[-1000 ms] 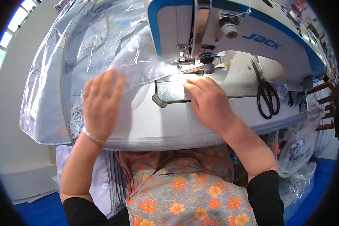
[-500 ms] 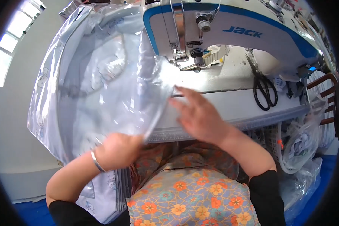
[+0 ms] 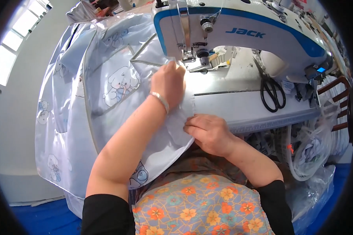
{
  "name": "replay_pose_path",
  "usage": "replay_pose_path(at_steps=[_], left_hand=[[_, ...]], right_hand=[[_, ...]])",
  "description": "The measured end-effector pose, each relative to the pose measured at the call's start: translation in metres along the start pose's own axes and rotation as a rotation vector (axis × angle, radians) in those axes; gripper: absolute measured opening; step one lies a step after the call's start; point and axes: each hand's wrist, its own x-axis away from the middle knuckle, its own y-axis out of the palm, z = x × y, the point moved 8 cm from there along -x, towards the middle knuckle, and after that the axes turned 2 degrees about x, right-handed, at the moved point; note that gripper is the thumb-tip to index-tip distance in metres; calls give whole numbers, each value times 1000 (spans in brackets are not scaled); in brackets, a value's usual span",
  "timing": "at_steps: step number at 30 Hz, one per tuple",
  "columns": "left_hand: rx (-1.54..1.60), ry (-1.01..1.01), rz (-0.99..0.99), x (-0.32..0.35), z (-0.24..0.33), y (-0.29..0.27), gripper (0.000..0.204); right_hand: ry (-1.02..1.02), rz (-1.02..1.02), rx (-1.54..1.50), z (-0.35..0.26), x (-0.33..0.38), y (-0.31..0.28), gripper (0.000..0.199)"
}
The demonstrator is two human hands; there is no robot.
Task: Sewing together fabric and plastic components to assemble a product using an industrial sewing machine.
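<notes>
Printed fabric (image 3: 111, 117), pale blue, glossy, gray-piped, lies mainly left of the sewing machine (image 3: 219, 33), long axis front-to-back, left hand (image 3: 168, 84) curled over it, grip indeterminable, right hand (image 3: 210, 133) pinching its edge.

Two hands (image 3: 168, 84) (image 3: 211, 134), one sewing machine (image 3: 239, 19)

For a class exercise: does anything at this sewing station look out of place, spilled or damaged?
Nothing stands out: no spill or damage shows. The pale printed fabric lies by the sewing machine, left hand on it, right hand at its edge; the scissors lie apart on the table.
</notes>
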Motion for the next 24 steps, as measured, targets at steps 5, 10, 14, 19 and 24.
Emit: replay_pose_path(at_steps=[5,10,14,19,24], left_hand=[[218,-310,-12,-12,-50,19,12],[283,-388,-21,-17,-55,17,15],[345,-440,-12,-19,-62,20,20],[264,-470,-14,-37,-99,54,26],[514,-226,172,-70,-117,73,29]], right_hand=[[18,56,-28,4,6,-4,33],[48,77,-19,9,8,-7,35],[105,22,2,17,7,-5,35],[178,11,60,42,4,7,32],[174,14,50,66,-7,16,23]])
